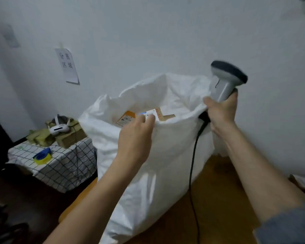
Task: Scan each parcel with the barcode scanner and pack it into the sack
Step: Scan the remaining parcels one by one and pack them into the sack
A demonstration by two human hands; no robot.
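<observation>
- The left hand (136,131) hovers at the near rim of the sack (158,150), fingers loosely spread; its tips lie against or just over the labelled parcel (148,116). Whether they pinch the parcel or the rim, I cannot tell.
- The right hand (220,111) grips the scanner (226,80) by its handle and seems to bunch the sack's far-right rim in the same fist.
- The parcel lies inside the sack mouth, just beyond the left fingertips, label up.
- To do this step well, I judge: keep the mouth held wide with the right hand, let the parcel drop flat onto those below, and keep the cable (194,155), which hangs from the right hand down the sack's side, out of the opening.
- Hidden or unclear: how full the sack is; the parcels under the top one; the blurred scanner head and where it faces; the label print; the right fingers behind the handle.
- Left of the left hand, a cloth-covered bench (60,164) carries a tape roll (42,155).
</observation>
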